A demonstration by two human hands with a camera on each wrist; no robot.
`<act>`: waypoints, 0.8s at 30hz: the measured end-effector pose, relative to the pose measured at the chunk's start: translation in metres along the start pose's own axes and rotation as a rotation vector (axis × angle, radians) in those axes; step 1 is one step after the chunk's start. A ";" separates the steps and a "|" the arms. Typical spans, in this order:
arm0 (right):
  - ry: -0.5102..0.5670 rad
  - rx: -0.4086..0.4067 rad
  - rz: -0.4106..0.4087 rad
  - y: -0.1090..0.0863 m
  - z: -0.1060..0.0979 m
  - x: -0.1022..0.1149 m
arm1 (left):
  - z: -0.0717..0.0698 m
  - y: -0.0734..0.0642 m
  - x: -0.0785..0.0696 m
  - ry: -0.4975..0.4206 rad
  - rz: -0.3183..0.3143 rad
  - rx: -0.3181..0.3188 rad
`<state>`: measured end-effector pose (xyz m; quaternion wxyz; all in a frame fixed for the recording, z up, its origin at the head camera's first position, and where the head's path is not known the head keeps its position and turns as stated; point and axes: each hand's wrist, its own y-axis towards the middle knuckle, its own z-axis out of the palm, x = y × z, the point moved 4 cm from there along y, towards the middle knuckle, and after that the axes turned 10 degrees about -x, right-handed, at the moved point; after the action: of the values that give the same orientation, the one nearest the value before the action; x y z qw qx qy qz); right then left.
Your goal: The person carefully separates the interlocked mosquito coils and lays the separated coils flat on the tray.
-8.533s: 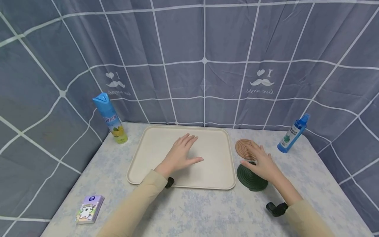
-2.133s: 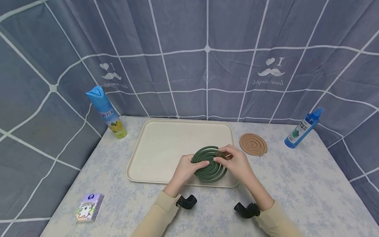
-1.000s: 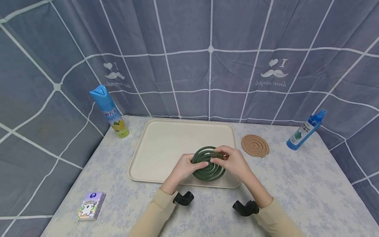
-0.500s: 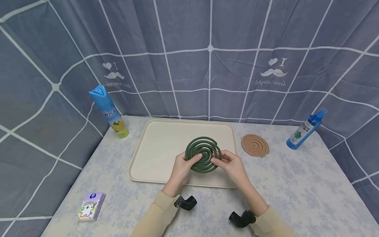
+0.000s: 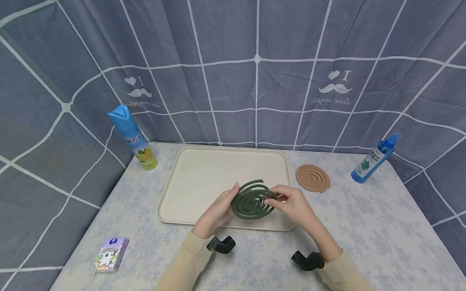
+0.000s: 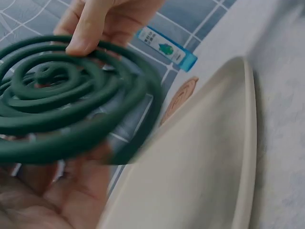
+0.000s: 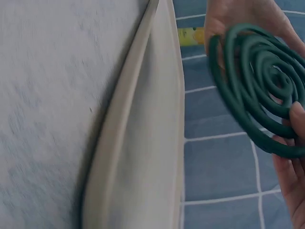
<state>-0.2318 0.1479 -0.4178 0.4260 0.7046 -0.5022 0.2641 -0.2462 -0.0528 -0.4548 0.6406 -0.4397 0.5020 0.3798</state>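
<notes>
A green mosquito coil (image 5: 253, 203) is held tilted above the near right part of a cream tray (image 5: 204, 173). Its spirals stand slightly apart, and one loose end sticks out at the far side. My right hand (image 5: 295, 207) pinches its right side, thumb on top and fingers beneath. On the other side my left hand (image 5: 217, 211) lies with relaxed fingers under and beside the coil, its thumb along the left edge. From the left wrist view, the left palm (image 6: 76, 195) shows below the coil. To the right of the tray lies a brown mosquito coil (image 5: 312, 178), flat on the table.
A blue and yellow spray can (image 5: 132, 139) stands behind the tray's left corner. At the far right is a blue spray bottle (image 5: 373, 159). A purple tissue pack (image 5: 111, 254) lies at the near left. A grey checked curtain (image 5: 225, 93) surrounds the table.
The green coil left the table earlier and came over the tray. Within the last half second it moved nearer and tilted flatter, while the left thumb came off its top and the left fingers loosened.
</notes>
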 end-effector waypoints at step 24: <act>0.098 -0.048 0.202 -0.008 0.010 -0.005 | 0.008 -0.002 -0.002 -0.139 0.001 -0.059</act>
<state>-0.2269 0.1430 -0.4297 0.4381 0.6261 -0.5554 0.3280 -0.2420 -0.0461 -0.4519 0.6605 -0.4305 0.4453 0.4243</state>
